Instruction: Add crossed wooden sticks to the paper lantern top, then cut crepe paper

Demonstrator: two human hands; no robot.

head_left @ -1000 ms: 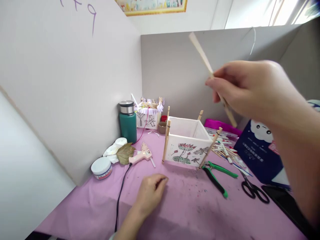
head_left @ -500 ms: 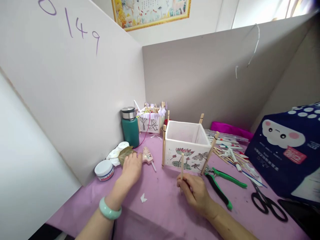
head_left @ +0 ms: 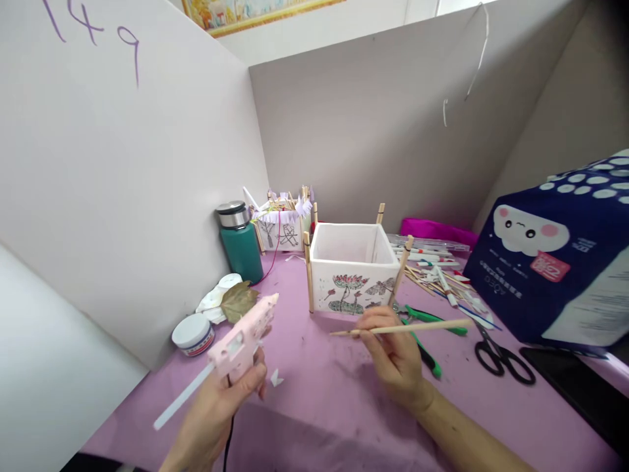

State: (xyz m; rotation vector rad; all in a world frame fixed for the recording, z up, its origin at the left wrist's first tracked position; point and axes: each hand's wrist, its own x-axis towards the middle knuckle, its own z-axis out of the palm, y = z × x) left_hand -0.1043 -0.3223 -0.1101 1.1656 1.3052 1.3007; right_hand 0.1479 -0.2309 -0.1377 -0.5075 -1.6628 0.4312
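A pink hot glue gun [head_left: 244, 337] is in my left hand [head_left: 221, 400], nozzle pointing up and away, with a white glue stick [head_left: 184, 395] sticking out of its back and a dark cord hanging below. My right hand [head_left: 393, 360] pinches a thin wooden stick [head_left: 422, 326], held nearly level with its pointed end to the left. Just beyond that hand stands a white open-topped box [head_left: 356, 282] with a lotus drawing on its front and wooden sticks standing at its corners. Both hands are above the purple tablecloth [head_left: 314, 387].
Left of the box are a green bottle [head_left: 242, 252], a dry leaf [head_left: 238, 300] and a white jar [head_left: 192, 334]. A smaller decorated box [head_left: 280, 233] stands behind. On the right lie green-handled pliers [head_left: 427, 357], black scissors [head_left: 506, 362], markers and a dark blue bag [head_left: 531, 282].
My left hand has picked up the glue gun from the table and brought it nearer. My right hand has turned the wooden stick from upright to nearly level. The view has shifted.
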